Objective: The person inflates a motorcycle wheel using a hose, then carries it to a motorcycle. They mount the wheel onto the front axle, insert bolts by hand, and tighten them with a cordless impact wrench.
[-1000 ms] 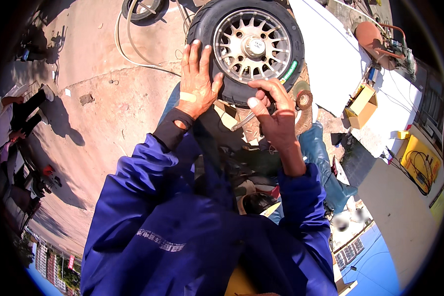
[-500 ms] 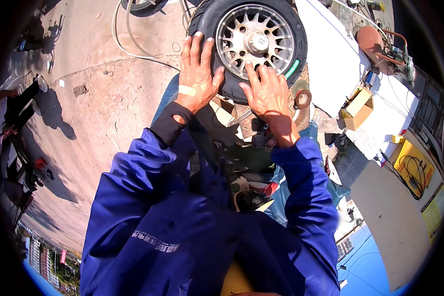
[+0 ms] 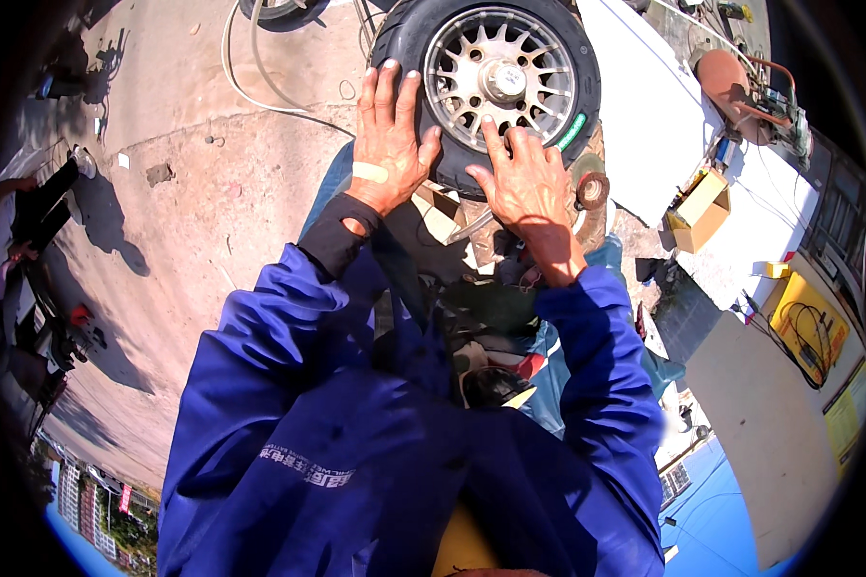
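Note:
In front of me is a wheel with a black tyre [image 3: 587, 82] around a spoked silver rim [image 3: 452, 87], a round cap at its hub. My left hand [image 3: 390, 144] lies on the tyre's left side, fingers stretched forward and thumb apart; a plaster crosses its back near the wrist. My right hand [image 3: 527, 178] rests at the wheel's near edge, its index finger reaching onto the rim and the other fingers partly bent. Neither hand holds anything. A green label [image 3: 572, 131] sticks to the tyre beyond the right hand. What lies under the wheel is mostly hidden.
Pale hoses [image 3: 229, 67] curve over the concrete ground on the left. At the right stand an open cardboard box [image 3: 702, 216], a reddish-brown tank with a metal frame [image 3: 724, 77] and a yellow case with black cables [image 3: 806, 332]. Another tyre [image 3: 277, 10] shows at the top edge.
Both hands stay on the wheel in nearly the same pose. The whole view has shifted very slightly; nothing has been taken hold of or let go.

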`<state>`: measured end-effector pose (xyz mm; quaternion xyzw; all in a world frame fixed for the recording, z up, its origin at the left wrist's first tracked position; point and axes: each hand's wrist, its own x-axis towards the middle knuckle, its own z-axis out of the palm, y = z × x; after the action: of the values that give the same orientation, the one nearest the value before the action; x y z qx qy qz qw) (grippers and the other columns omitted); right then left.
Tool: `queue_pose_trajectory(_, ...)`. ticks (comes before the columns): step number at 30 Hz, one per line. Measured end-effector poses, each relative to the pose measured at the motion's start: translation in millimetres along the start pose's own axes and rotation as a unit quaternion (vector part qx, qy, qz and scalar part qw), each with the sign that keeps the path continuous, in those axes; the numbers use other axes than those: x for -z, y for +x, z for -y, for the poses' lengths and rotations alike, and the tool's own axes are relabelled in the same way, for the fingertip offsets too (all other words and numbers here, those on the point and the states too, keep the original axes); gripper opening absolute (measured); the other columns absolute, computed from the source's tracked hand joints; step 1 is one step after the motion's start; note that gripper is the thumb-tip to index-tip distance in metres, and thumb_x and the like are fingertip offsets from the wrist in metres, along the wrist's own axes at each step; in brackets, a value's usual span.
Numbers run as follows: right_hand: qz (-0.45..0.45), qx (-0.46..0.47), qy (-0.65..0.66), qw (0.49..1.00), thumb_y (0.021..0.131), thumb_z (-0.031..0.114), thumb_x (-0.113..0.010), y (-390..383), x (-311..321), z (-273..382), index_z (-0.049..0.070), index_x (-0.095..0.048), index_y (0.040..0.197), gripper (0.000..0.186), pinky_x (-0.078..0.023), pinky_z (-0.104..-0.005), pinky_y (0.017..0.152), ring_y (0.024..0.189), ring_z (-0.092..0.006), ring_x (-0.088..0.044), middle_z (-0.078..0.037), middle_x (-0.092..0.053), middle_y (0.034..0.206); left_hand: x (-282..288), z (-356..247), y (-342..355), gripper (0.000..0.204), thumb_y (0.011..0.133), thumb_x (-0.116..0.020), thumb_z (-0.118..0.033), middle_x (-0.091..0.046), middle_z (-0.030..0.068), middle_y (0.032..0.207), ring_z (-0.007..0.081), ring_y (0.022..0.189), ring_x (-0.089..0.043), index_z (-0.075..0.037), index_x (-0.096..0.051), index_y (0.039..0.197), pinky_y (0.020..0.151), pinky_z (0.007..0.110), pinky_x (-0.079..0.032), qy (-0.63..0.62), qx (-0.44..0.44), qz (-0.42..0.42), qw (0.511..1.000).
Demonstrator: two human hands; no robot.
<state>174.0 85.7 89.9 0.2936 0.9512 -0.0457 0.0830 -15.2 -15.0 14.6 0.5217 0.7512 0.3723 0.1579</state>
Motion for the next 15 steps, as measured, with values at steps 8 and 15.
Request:
queue_pose_trajectory(8, -0.006, 0.011, -0.062, 0.998, 0.089, 0.058, -0.069, -0.2, -1.7, -2.0, 0.013, -0.058, 0.145, 0.073, -0.044, -0.044, 0.078, 0.097, -0.0246, -0.057, -0.005, -0.058, 0.112, 0.3, 1.0, 0.0, 0.081, 0.089, -0.072, -0.018, -0.022, 0.0239, 0.167, 0.0507, 0.154, -0.019, -0.006, -0.034, 0.159, 0.126, 0.058, -0.024, 0.004, -0.004, -0.001, 1.0)
queue_pose_trajectory(15, 0.003, 0.012, -0.05, 0.999, 0.089, 0.059, -0.069, -2.6, 3.6, 1.0, 0.01, -0.057, 0.145, 0.075, -0.044, -0.0448, 0.078, 0.097, -0.0252, -0.057, -0.006, -0.057, 0.111, 0.8, 1.0, -0.8, 0.08, 0.089, -0.071, -0.02, -0.023, 0.024, 0.166, 0.0502, 0.154, -0.019, -0.006, -0.034, 0.159, 0.125, 0.058, -0.024, 0.001, -0.004, -0.001, 1.0)
